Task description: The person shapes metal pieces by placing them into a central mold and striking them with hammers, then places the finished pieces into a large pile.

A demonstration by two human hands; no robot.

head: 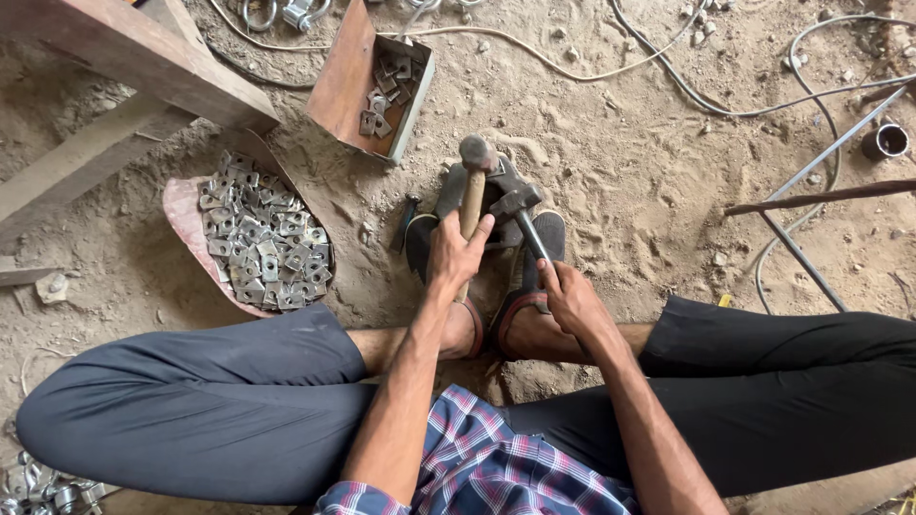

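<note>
Gripping the wooden handle of a hammer (474, 186), the left hand (456, 256) is closed; the right hand (571, 298) clasps a thin metal rod (528, 229). Beyond the hammer, a box (355, 81). Head-heavy, stiff; best held low on the handle.

Blue-red plaid shirt (496, 458), black trousers (219, 401), grey metal plates (262, 243), tan wooden hammer handle (470, 205).

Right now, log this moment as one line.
left hand: grips hammer | right hand: holds metal rod | feet: pin metal block | tray of square plates: left, on sand
</note>
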